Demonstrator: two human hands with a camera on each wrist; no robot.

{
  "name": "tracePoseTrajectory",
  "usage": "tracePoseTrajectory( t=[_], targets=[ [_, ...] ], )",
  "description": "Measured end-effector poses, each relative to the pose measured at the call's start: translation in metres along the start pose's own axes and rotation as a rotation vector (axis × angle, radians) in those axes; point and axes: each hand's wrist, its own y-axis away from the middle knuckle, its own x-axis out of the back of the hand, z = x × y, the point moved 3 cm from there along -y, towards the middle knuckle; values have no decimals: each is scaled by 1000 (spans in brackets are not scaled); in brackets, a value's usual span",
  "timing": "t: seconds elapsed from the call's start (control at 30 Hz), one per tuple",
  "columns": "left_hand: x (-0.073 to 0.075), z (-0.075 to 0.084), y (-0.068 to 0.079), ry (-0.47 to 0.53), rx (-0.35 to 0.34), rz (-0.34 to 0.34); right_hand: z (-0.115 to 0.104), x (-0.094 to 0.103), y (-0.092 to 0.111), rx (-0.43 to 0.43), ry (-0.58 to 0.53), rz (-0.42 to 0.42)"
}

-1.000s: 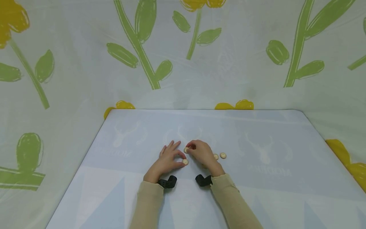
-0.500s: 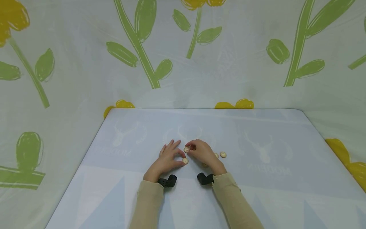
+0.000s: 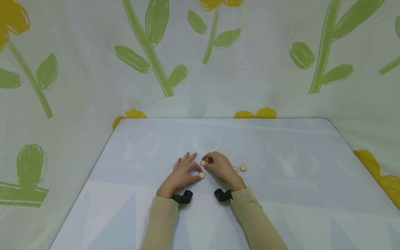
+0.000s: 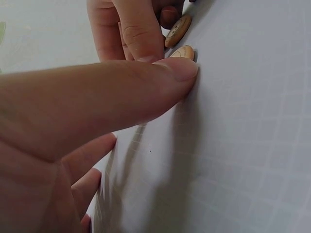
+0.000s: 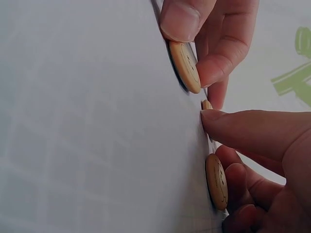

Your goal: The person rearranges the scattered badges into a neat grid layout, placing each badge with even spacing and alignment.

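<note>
My left hand point(image 3: 179, 177) pinches a pale wooden button point(image 3: 202, 175) by its edge between thumb and index finger, low at the tabletop. Its other fingers spread out over the cloth. Just beyond, my right hand point(image 3: 220, 166) pinches a second wooden button point(image 3: 203, 163) between thumb and fingertips. In the left wrist view the left thumb partly covers its button point(image 4: 184, 52), and the right hand's button point(image 4: 178, 30) is close behind. A further button point(image 5: 217, 182) lies beneath the right hand's curled fingers in the right wrist view.
Two more buttons lie right of the right hand: one loose button point(image 3: 243, 168) and one partly hidden button point(image 3: 235, 169) by the wrist. A pale printed cloth covers the table point(image 3: 297, 149). Behind it hangs a flower-patterned curtain point(image 3: 250, 76). Black camera mounts sit on both wrists.
Both hands stay almost in place. The right hand's button shows slightly more of its face than a second ago, and the head view has shifted a little.
</note>
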Motion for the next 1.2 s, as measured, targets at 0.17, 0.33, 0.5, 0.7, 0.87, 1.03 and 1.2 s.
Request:
tracePoseTrajectory(
  t=[0.17, 0.33, 0.5, 0.7, 0.87, 1.03, 1.2],
  targets=[
    [-1, -1, 0, 4, -1, 4, 0, 0, 0, -3, -4, -5],
    [-1, -1, 0, 9, 5, 3, 0, 0, -1, 1, 4, -3],
    [-1, 0, 0, 14, 5, 1, 1, 1, 0, 0, -8, 3],
    [0, 0, 1, 10, -15, 8, 6, 2, 0, -49, -53, 25],
    [1, 0, 1, 4, -14, 12, 10, 6, 1, -77, -98, 36],
    [0, 0, 0, -3, -12, 16, 13, 12, 2, -82, -124, 39],
    [0, 1, 0, 1, -13, 15, 16, 15, 3, -89, -147, 5]
  ],
)
